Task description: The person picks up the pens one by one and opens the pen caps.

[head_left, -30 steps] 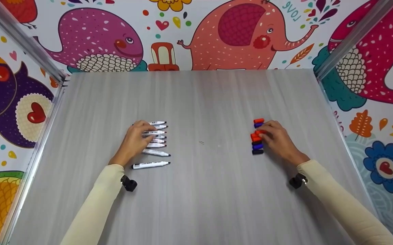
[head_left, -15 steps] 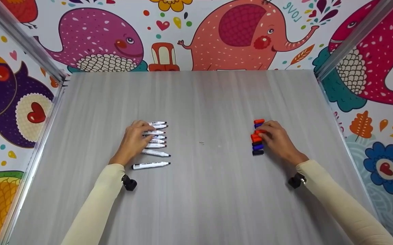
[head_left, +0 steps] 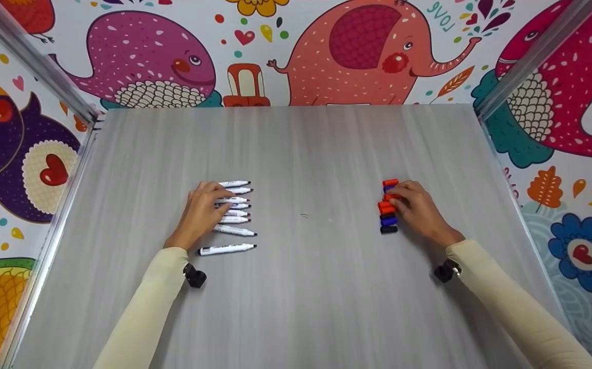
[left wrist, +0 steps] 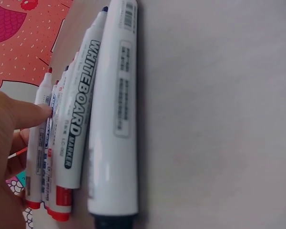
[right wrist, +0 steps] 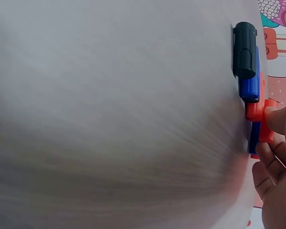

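Observation:
On the left, my left hand [head_left: 202, 212] pinches a white whiteboard marker [left wrist: 37, 148] with a red tip and a red end, its thumb against the barrel. Other uncapped white markers lie side by side beneath and around that hand, tips to the right. Nearest me, a marker with a black end [head_left: 228, 249] lies apart from the row. Over on the right, my right hand [head_left: 420, 209] pinches a red marker cap [right wrist: 267, 128] between thumb and fingers. More caps lie in a column by it, among them a blue cap [right wrist: 250, 88] and a black cap [right wrist: 245, 49].
Both groups lie on a grey wood-grain table [head_left: 316, 287], a wide gap between them. Walls printed with cartoon animals [head_left: 357, 56] stand at the back and both sides, with metal posts [head_left: 536, 59] at the rear corners.
The farthest marker in the left row has shifted slightly away from me. Both hands stay almost still, keeping their grips on the marker and the red cap.

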`<state>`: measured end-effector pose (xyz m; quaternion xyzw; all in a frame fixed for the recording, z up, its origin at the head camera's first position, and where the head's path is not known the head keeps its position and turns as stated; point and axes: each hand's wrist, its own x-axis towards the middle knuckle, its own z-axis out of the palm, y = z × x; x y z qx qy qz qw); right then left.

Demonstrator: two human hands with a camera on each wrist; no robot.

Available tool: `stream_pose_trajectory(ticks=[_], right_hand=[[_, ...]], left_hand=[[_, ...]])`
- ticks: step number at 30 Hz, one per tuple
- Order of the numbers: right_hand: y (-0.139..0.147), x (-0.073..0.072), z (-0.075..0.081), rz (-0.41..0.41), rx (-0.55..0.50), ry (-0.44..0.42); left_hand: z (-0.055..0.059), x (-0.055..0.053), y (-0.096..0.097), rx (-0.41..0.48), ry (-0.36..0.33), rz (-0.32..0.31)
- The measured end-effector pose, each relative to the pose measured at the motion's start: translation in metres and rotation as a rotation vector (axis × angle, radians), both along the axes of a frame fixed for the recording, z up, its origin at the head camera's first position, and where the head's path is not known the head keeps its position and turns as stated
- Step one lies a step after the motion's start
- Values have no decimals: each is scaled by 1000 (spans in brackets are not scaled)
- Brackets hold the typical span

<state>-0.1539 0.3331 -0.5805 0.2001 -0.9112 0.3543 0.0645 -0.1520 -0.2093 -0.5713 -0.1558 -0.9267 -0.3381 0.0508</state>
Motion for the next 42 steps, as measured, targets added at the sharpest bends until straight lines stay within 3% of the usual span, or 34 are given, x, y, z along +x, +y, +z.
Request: stream_pose_trajectory(ticks=[14,24,42], right_hand=[[1,-1,-2,-10,-12,-4],[1,-3,-2,-4,-15,19],[-2,-3,9,-30,-6,-23]], left_hand=[[2,0,0,-27,-13,6],[0,-2,1,-55,16,3],[5,-3,3,-12,-14,-3]])
